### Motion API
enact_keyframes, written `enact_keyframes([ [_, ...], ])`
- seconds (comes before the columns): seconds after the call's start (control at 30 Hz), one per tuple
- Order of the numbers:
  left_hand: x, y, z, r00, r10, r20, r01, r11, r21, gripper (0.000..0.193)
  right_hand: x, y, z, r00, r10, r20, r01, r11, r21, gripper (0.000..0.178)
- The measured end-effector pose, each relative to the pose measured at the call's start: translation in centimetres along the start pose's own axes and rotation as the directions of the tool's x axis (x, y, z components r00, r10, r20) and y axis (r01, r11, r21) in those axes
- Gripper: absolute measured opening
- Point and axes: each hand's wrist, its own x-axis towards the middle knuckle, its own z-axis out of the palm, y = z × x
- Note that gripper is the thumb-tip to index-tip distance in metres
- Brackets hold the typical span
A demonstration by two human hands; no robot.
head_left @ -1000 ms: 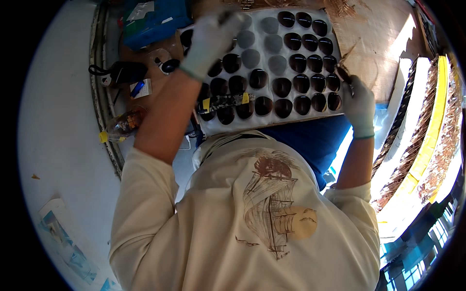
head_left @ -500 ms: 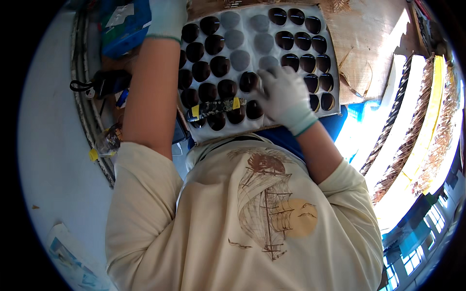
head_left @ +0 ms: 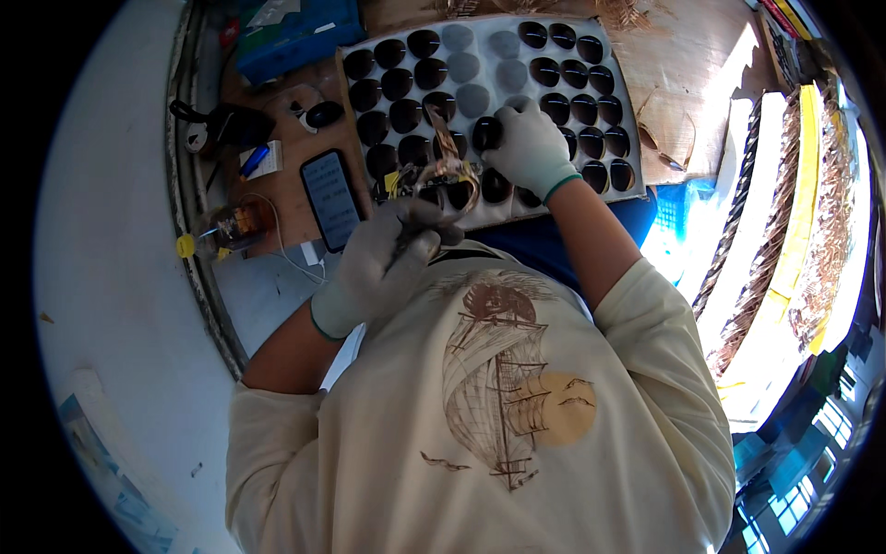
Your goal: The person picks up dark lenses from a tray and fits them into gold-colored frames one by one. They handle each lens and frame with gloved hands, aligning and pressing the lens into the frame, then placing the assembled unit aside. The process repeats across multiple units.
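Note:
My left hand, in a pale glove with a dark-stained palm, is closed around a brown, see-through glasses frame held above the near edge of the lens tray. One rim loop and a temple stick up out of the fingers. Over the tray's middle, my gloved right hand has its fingertips closed at the edge of a dark sunglass lens. Rows of dark lenses fill the white tray, with several paler grey discs between them. A yellow-and-black patterned bar on the tray is partly covered by the frame.
Left of the tray lie a phone, a computer mouse, a blue pen, a black pouch and a bottle with a yellow cap. Behind sits a blue box. Another glasses frame rests right of the tray.
My left hand has come back from the far left beside the blue box and now holds the glasses frame near my body. My right fingers have closed in at the dark lens.

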Motion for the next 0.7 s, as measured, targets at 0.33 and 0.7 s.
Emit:
enact_keyframes([
  [0.33, -1.4, 2.6, -0.1, 0.997, 0.054, 0.051, -0.063, 0.978, 0.201, 0.02, -5.1, 1.8, 0.4, 0.95, -0.264, -0.165, 0.298, 0.923, 0.242, 0.032],
  [0.7, 2.0, 2.8, 3.1, 0.997, 0.063, 0.049, -0.076, 0.93, 0.359, 0.02, -15.3, -3.1, -3.8, 0.93, -0.026, -0.365, 0.333, 0.48, 0.812, 0.032],
])
